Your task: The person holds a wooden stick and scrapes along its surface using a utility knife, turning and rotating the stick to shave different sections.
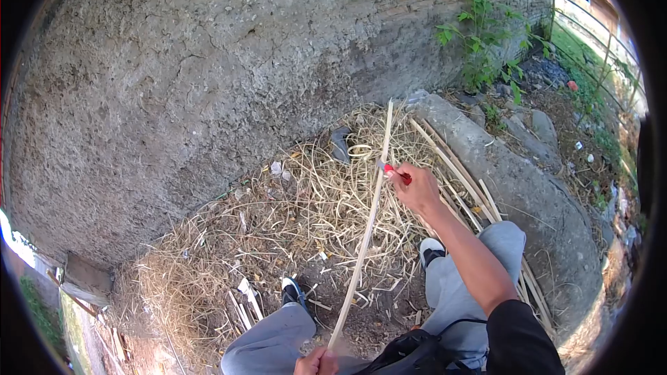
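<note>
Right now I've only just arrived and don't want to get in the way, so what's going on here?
A person with bent knees is working on a long pale strip. The left hand grips its near end, while the right hand holds a red-handled tool against it, nearer the far end. Curled shavings cover the ground towards the rough wall, and more strips lie by the large stone on the right.
</note>
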Action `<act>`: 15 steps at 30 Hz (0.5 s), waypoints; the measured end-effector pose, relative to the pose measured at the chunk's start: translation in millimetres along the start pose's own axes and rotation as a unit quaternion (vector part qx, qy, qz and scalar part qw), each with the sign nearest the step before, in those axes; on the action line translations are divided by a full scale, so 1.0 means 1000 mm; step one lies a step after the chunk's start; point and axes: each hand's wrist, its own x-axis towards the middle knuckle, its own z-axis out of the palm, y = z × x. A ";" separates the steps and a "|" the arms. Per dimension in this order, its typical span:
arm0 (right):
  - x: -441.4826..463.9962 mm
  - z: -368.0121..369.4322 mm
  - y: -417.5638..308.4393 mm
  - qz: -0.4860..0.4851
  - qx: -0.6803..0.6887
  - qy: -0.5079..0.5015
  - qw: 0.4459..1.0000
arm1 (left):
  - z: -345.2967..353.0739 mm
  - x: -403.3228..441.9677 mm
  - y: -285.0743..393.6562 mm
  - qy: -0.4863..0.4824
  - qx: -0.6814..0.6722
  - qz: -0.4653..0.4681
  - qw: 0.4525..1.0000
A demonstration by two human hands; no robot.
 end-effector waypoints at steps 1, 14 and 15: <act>0.001 0.000 0.001 0.029 -0.009 0.003 1.000 | -0.002 -0.008 -0.008 0.001 0.001 -0.003 1.000; -0.051 0.007 -0.035 -0.014 0.291 -0.105 0.951 | -0.022 -0.033 -0.029 0.016 -0.104 -0.132 0.986; -0.060 0.003 -0.044 -0.081 0.234 -0.110 0.963 | -0.019 -0.032 -0.032 0.029 -0.110 -0.135 0.984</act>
